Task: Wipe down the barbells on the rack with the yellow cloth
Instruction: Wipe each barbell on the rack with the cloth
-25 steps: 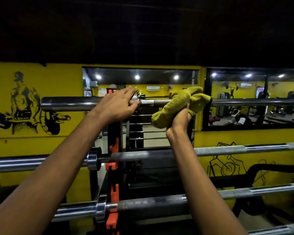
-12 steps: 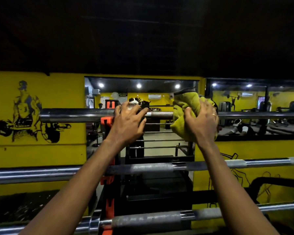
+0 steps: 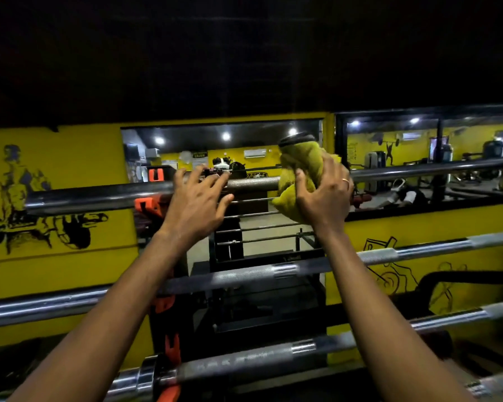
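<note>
Grips the cloth (image 3: 299,166) in the right hand (image 3: 323,198), fingers curled round the bunched yellow wad, a ring (image 3: 345,180) on one finger. Presses the wad against the top barbell (image 3: 253,184), draped over and in front of it, just right of the knurled stretch. Holds the left hand (image 3: 198,198) at the same bar, fingers fanned wide and nearly straight, tips over the steel, thumb below; cannot tell whether touching. Hands near each other, apart. Lower down, second barbell (image 3: 244,275) and third barbell (image 3: 244,361) across the rack (image 3: 150,202) with orange hooks. Behind, yellow wall (image 3: 70,158) with black mural, and mirror (image 3: 244,146).
</note>
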The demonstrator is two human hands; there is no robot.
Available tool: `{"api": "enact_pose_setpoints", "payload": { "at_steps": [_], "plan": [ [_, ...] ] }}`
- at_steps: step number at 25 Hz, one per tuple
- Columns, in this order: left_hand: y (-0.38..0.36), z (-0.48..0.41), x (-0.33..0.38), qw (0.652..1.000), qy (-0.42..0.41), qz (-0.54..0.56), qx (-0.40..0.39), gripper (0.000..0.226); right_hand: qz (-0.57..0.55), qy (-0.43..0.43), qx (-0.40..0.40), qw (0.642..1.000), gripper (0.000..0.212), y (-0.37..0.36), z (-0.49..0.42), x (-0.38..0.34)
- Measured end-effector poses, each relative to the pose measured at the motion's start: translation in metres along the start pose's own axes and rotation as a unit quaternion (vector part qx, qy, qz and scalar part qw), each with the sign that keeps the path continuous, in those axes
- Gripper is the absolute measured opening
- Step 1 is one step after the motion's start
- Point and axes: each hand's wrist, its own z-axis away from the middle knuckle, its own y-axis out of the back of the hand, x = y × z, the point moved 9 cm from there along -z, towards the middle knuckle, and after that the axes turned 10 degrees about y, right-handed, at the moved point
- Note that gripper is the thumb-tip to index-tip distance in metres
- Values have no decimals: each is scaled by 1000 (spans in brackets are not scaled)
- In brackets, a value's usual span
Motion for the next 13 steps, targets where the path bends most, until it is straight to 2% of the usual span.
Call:
{"api": "enact_pose_setpoints", "payload": {
  "at_steps": [2, 4, 7, 9, 11, 12, 13],
  "plan": [
    [-3, 3, -2, 1000, -8, 3, 8, 64, -18, -111, 71, 991, 70, 3, 20, 14],
    [-5, 3, -3, 1000, -3, 4, -1, 67, -103, -209, 128, 964, 80, -2, 38, 10],
    [-6, 1, -4, 1000, 12, 20, -18, 68, -293, -311, 211, 879, 86, -17, 48, 1],
    [-6, 0, -5, 998, 26, 43, -28, 68, -393, -370, 245, 806, 76, -29, 56, 0],
    [-3, 0, -3, 997, 35, 54, -32, 70, -499, -431, 213, 721, 63, -53, 68, -1],
    [-1, 0, -3, 997, 42, 53, -32, 71, -532, -454, 172, 694, 62, -63, 73, -4],
    [1, -1, -3, 997, 53, 51, -34, 72, -550, -462, 133, 683, 61, -67, 77, -7]
  ]
}}
